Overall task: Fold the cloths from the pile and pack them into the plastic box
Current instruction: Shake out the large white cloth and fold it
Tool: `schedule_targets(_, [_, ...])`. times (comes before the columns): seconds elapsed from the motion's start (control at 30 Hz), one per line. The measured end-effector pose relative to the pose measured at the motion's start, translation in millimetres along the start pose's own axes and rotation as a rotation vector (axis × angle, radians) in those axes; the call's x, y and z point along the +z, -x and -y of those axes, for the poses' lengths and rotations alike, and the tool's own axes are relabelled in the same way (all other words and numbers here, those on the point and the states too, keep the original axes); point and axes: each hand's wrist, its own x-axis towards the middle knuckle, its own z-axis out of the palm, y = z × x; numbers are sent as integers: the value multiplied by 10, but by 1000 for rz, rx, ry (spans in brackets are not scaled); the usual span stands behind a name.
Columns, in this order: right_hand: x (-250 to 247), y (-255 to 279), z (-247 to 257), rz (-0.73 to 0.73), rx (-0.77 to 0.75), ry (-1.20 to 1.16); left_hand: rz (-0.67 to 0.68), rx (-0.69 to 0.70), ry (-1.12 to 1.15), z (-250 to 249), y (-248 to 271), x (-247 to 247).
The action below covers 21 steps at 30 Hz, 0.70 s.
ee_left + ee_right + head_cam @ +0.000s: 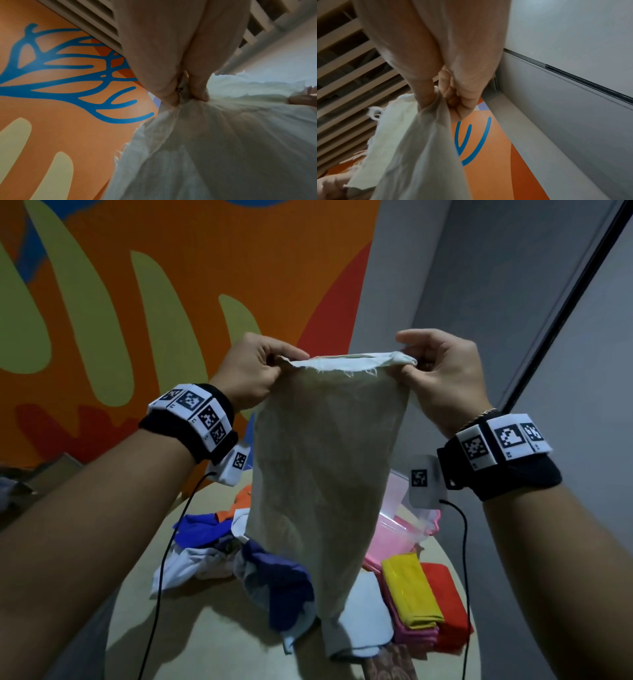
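A beige cloth [325,460] is held up over the worktop [212,631], its top corners pinched by the left hand [248,371] and right hand [442,374]. The pile [239,556] and box [397,529] sit underneath, near the far edge.

Right hand [447,86] is pinching the top corner of a pale cloth [412,155], which hangs down with a frayed edge on the left. Orange wall [488,169] with blue lines behind, slatted ceiling [351,88] above. Bottom-left blur is maybe the other hand [332,186].
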Motion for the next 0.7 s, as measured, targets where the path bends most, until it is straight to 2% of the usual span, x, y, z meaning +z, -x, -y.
schedule_targets(0.17, [93,46,-77,-19,23,146,54,61,-172,5,53,45])
schedule_targets(0.23, [177,142,-126,1,57,164,43,35,-129,22,114,61])
schedule_targets(0.33, [298,380,-156,-6,104,73,133,-26,-9,114,242,75])
schedule_targets(0.43, [343,528,-170,-78,29,60,84,-53,1,226,332,126])
schedule_targets(0.53, [295,495,-127,-14,-19,125,106,-34,15,197,344,152])
schedule_targets(0.63, [197,397,-47,-63,-80,125,108,7,2,115,240,96])
schedule_targets(0.7, [153,361,28,-37,-106,105,100,47,20,58,153,41])
